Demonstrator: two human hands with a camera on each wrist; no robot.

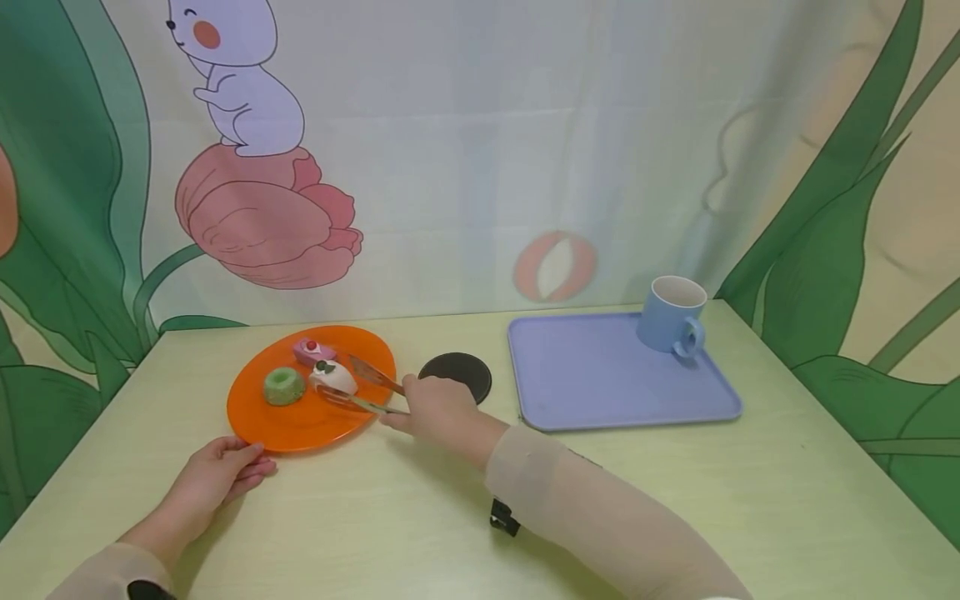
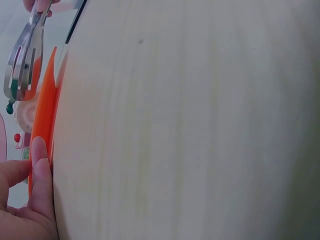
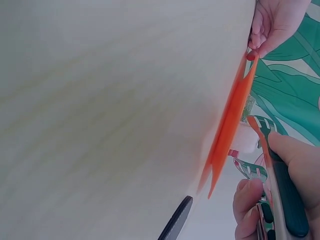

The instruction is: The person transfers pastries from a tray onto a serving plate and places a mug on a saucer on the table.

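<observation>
My right hand (image 1: 442, 414) grips metal tongs (image 1: 375, 375) with slotted ends and green handle pads. The ends are spread around a white cake (image 1: 337, 382) with a dark green topping, one on its near side and one towards its right; whether they touch it I cannot tell. The cake sits on a round orange plate (image 1: 300, 435). A green ring-shaped cake (image 1: 283, 387) and a pink cake (image 1: 309, 351) with a red top share the plate. At the plate's near left rim my left hand (image 1: 213, 477) pinches the edge between thumb and fingers (image 2: 41, 170).
Right of the plate lies a black round coaster (image 1: 468, 372), partly behind my right hand. Farther right is a blue tray (image 1: 585, 371) with a light blue mug (image 1: 670, 315) at its back right corner. A printed curtain (image 1: 450, 167) hangs behind the table.
</observation>
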